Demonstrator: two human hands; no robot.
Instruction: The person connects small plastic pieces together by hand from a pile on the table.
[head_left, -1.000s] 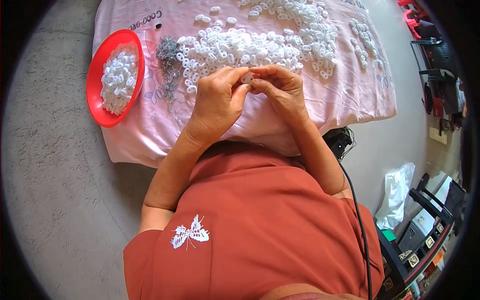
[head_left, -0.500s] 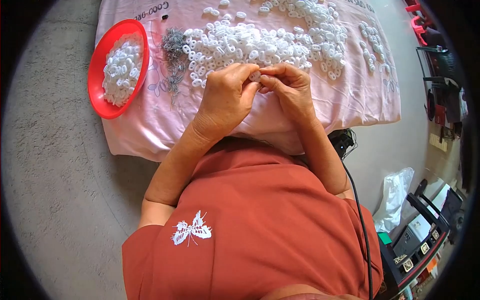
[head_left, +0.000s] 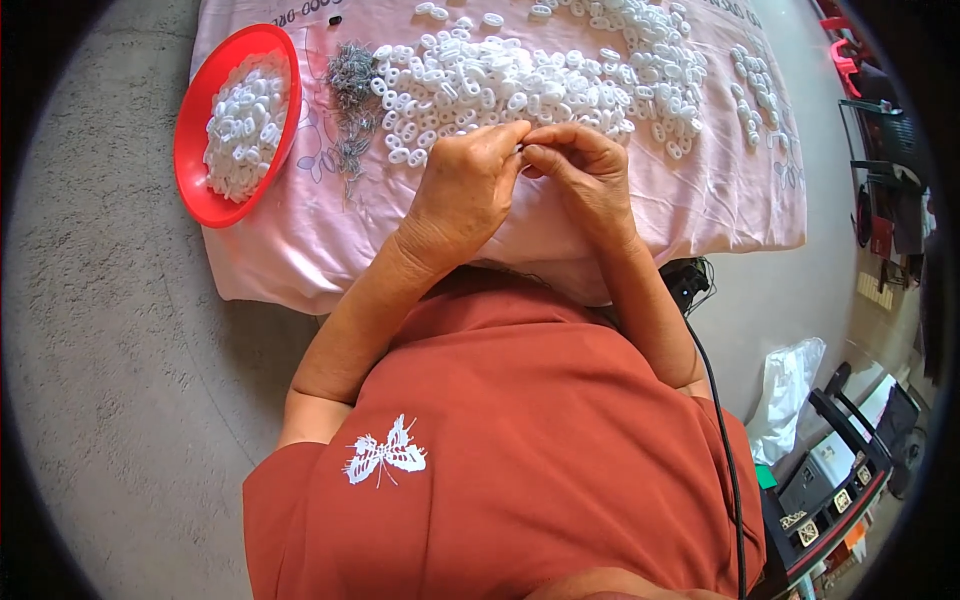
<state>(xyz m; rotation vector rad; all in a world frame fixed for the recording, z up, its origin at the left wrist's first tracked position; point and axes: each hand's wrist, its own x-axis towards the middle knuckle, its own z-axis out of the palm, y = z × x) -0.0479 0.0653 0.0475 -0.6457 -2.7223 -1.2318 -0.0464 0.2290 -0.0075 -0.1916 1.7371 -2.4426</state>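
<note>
My left hand (head_left: 462, 195) and my right hand (head_left: 588, 185) meet fingertip to fingertip over the near part of the cloth-covered table. Both are closed in a pinch. A small white oval plastic piece with two holes, seen in my left fingers a moment earlier, is now hidden behind them. What the right fingers grip is too small to make out. Just beyond the hands spreads a heap of the same white oval pieces (head_left: 500, 85). To its left lies a tangled pile of thin grey wire-like bits (head_left: 353, 78).
A red bowl (head_left: 186, 150) with more white pieces stands at the table's left edge. Smaller groups of white pieces (head_left: 757, 92) lie at the right on the pink cloth (head_left: 290, 262). A black cable (head_left: 712, 385) runs down my right side. A white plastic bag (head_left: 787, 395) sits at the right.
The white piece between my fingertips has gone out of sight as the hands turned slightly and the fingertips drew closer. The whole view has shifted a little.
</note>
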